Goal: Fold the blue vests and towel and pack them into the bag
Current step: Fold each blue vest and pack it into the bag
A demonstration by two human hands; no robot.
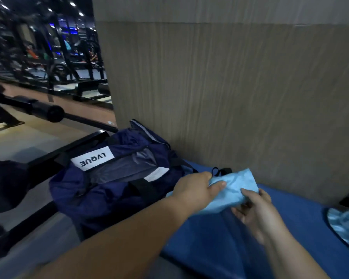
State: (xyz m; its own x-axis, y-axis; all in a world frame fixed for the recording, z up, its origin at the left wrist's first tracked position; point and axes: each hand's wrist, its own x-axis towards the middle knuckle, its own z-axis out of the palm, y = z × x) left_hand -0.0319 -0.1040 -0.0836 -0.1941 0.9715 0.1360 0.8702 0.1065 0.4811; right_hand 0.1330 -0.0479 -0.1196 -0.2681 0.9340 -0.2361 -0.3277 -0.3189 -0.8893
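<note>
Logged light-blue folded cloth (pixel 234 188) held just above blue bench (pixel 290 228), close to wood-panel wall (pixel 230 97), not yet in bag. Found left hand (pixel 197 190) gripping its left end, thumb (pixel 218 185) pressed on top, rest curled round far side. Found right hand (pixel 256 208) pinching near-right edge, fingers (pixel 248 193) clamped on fabric. Could not tell vest from towel. Placed navy bag (pixel 113 190) directly left of cloth, just beside left hand, with zip mouth (pixel 125 168) gaping upward next to white LVQUE label (pixel 93 159). Read cloth's long axis as running left to right, roughly toward bag's mouth. Judged left hand nearer to bag, hence leading end for coming move. Judged that move as short carry leftward and down into mouth. Noted cloth as pale, matte, softly creased, folded to compact pad, limp enough to sag between grips. Expected loosening of fold on early release of either grip. Spotted patterned blue cloth (pixel 345 224) at right edge of bench, well apart from hands, unfolded by look, probably awaiting folding.
</note>
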